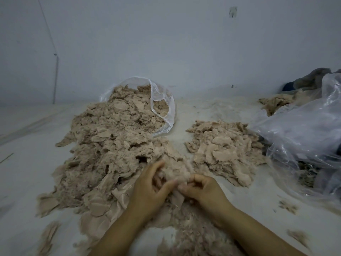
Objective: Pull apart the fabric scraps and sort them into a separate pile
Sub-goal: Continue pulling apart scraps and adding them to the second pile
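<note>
Two hands working: we're pinching one fuzzy beige fabric scrap clump [173, 177] between left hand [149, 189] and right hand [203, 189], beside the big unsorted beige heap [110, 150]. Pulling sideways gently, then dropping onto the smaller sorted beige pile [221, 148] at right.

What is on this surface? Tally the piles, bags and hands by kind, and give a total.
Heaps of beige frayed fabric scraps: 2, large heap, smaller sorted heap
Clear plastic bags: 2, scrap-filled bag, crumpled bag
Bare hands: 2, left hand, right hand
Total: 6
</note>
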Motion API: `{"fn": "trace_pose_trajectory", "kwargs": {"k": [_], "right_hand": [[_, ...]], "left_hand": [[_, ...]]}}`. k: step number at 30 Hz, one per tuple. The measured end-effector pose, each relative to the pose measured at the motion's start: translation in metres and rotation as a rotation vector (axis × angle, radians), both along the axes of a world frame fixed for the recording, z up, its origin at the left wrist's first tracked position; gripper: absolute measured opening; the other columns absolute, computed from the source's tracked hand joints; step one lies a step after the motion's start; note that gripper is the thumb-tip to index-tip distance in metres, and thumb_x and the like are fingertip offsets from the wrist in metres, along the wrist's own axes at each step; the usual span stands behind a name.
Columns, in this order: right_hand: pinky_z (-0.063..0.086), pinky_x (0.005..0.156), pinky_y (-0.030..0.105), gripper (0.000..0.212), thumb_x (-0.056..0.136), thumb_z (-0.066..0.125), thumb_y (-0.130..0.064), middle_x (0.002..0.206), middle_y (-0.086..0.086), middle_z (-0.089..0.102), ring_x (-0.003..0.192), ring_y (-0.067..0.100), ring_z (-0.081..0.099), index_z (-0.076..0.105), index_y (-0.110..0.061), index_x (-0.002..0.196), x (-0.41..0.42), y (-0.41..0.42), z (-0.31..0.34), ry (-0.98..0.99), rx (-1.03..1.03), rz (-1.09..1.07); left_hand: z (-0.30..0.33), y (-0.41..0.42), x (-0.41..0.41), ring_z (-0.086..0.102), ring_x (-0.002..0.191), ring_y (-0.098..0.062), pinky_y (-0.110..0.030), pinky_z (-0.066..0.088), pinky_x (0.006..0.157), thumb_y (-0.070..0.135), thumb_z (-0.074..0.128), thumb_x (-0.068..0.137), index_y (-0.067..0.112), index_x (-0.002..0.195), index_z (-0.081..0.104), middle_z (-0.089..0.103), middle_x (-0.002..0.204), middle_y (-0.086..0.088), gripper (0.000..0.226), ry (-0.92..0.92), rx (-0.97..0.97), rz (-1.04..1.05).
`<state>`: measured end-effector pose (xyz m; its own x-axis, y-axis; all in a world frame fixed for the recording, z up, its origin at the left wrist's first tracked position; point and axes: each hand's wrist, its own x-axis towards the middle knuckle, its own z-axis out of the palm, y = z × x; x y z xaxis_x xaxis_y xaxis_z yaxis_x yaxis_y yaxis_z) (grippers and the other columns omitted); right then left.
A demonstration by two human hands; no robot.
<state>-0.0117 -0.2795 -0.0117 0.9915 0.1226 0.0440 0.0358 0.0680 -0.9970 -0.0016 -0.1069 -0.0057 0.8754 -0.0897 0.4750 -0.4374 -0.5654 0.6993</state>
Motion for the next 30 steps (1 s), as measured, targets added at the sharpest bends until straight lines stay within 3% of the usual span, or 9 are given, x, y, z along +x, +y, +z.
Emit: {"fn": "trace_pose_trajectory", "kwargs": {"k": [2,6,10,12,14,17,20,24,30], "right_hand": [[0.043,0.062,0.031,0.016,0.081,0.074,-0.016,0.07,0.011,0.057,0.064,0.021,0.051,0.061,-0.006,0.079,-0.002,0.002,-0.001,-0.095,-0.144,0.05],[0.041,0.058,0.021,0.023,0.083,0.073,-0.015,0.065,-0.006,0.054,0.057,0.007,0.049,0.054,-0.02,0.072,-0.001,0.004,-0.003,-0.149,-0.244,0.098],[0.046,0.062,0.028,0.021,0.08,0.076,-0.012,0.067,-0.006,0.051,0.058,0.01,0.048,0.056,-0.019,0.081,0.001,0.001,-0.004,-0.1,-0.194,0.047],[0.05,0.061,0.027,0.02,0.079,0.077,-0.011,0.069,-0.001,0.054,0.059,0.013,0.052,0.059,-0.014,0.088,0.001,-0.001,-0.005,-0.033,-0.099,0.053],[0.051,0.057,0.025,0.014,0.079,0.075,-0.009,0.067,-0.001,0.056,0.055,0.011,0.054,0.062,-0.013,0.08,0.002,-0.002,-0.003,-0.009,-0.044,0.078],[0.051,0.058,0.025,0.016,0.081,0.072,-0.003,0.066,-0.005,0.056,0.057,0.011,0.056,0.063,-0.016,0.077,0.002,-0.002,-0.002,-0.025,0.004,0.133],[0.052,0.062,0.026,0.024,0.08,0.071,-0.002,0.075,0.002,0.061,0.066,0.016,0.059,0.058,-0.01,0.097,0.001,-0.002,-0.001,-0.069,0.044,0.167],[0.052,0.064,0.023,0.038,0.084,0.066,-0.001,0.075,-0.001,0.065,0.069,0.016,0.064,0.056,-0.019,0.116,0.0,-0.005,0.003,-0.134,0.039,0.221],[0.05,0.064,0.029,0.006,0.086,0.068,-0.01,0.074,0.004,0.062,0.068,0.017,0.057,0.066,-0.012,0.08,-0.001,-0.001,0.001,-0.202,-0.184,0.014]], "left_hand": [[0.0,-0.006,-0.001,0.051,0.098,0.012,-0.003,0.04,0.079,0.058,0.065,0.071,0.05,0.107,0.053,0.055,0.107,0.029,0.039,0.01,0.037,-0.076],[-0.001,-0.009,0.002,0.055,0.064,0.005,-0.006,0.038,0.057,0.013,0.065,0.086,0.034,0.073,0.056,0.061,0.068,0.023,0.026,0.011,-0.145,-0.008],[0.007,0.003,0.009,0.053,0.049,-0.013,-0.027,0.042,0.046,0.017,0.059,0.091,0.025,0.073,0.057,0.058,0.059,0.001,0.02,0.189,-0.701,0.069],[0.009,0.005,0.008,0.055,0.049,-0.015,-0.029,0.047,0.044,0.019,0.061,0.09,0.027,0.072,0.059,0.06,0.06,-0.001,0.02,0.286,-0.747,0.0],[0.005,0.002,0.006,0.057,0.056,-0.015,-0.023,0.049,0.05,0.015,0.063,0.088,0.031,0.072,0.058,0.06,0.066,0.002,0.023,0.271,-0.56,-0.034],[0.002,0.0,0.005,0.051,0.107,-0.012,-0.005,0.033,0.087,-0.002,0.053,0.088,0.027,0.104,0.063,0.055,0.114,0.006,0.035,-0.099,-0.012,0.099],[-0.006,0.003,0.008,0.028,0.136,-0.021,-0.033,0.019,0.11,0.005,0.048,0.084,0.012,0.129,0.055,0.044,0.142,0.0,0.047,-0.279,0.278,-0.163],[-0.012,0.004,0.012,0.03,0.128,0.008,-0.036,0.001,0.118,0.012,0.06,0.082,0.029,0.116,0.063,0.05,0.118,0.029,0.038,-0.14,0.264,-0.259],[-0.016,0.004,0.013,0.043,0.11,0.009,-0.027,-0.004,0.116,0.018,0.051,0.083,0.019,0.09,0.072,0.056,0.097,0.025,0.022,-0.134,0.302,-0.23]]}}
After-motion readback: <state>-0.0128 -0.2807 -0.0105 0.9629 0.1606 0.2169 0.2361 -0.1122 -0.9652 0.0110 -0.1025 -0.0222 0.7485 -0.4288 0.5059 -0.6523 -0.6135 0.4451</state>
